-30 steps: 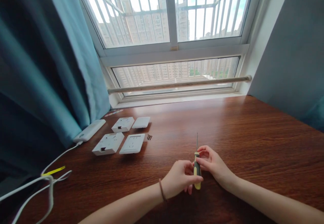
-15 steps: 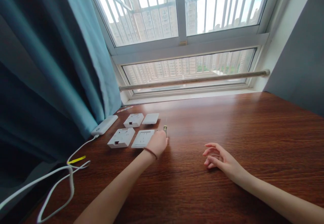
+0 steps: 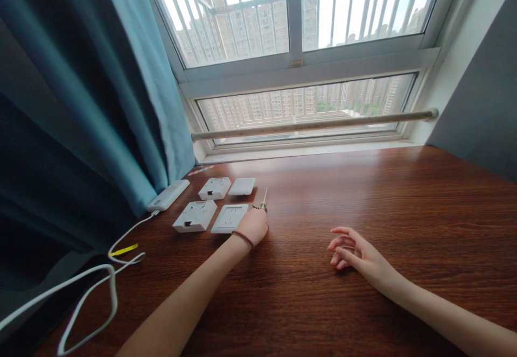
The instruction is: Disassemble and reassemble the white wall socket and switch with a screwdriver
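My left hand is closed, low over the table, around the handle end of a screwdriver. The thin metal shaft points away toward the window; most of the handle is hidden by the hand. Small dark pieces, perhaps screws, lie just left of the shaft. Beside the wrist is a white wall socket plate, with another white plate behind it. To their left stand two white square mounting boxes, one behind the other. My right hand rests apart on the table, fingers loosely curved with nothing in them.
A white power bank with a white cable and a yellow tie lies at the left, against the blue curtain. Behind the brown wooden table are a barred window and a horizontal rail.
The screwdriver's shaft and the small dark pieces show more clearly beyond my left hand now. My right hand keeps its loose pose; the whole view has shifted slightly.
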The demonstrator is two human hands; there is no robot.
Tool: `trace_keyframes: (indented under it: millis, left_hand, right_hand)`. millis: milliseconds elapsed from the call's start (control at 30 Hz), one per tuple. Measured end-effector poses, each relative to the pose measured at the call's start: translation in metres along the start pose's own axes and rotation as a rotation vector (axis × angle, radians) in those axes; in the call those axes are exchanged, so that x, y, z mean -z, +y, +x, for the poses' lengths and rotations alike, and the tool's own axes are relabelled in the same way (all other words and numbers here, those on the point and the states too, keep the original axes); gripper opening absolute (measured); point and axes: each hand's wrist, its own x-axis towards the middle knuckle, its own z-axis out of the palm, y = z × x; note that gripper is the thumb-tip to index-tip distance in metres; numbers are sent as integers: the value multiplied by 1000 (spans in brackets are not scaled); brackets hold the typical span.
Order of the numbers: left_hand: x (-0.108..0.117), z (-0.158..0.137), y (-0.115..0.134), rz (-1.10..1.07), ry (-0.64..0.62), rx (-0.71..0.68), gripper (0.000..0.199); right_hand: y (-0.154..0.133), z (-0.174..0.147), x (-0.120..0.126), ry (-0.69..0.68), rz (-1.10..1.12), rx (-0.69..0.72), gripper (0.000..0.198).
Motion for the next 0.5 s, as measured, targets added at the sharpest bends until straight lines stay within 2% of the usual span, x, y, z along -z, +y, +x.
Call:
trace_keyframes:
  millis: [500]
  left_hand:
    - [2,-1,-1,21,29,-38,29]
  right_hand:
    - [-5,-1,-2,24,-19,-20,47]
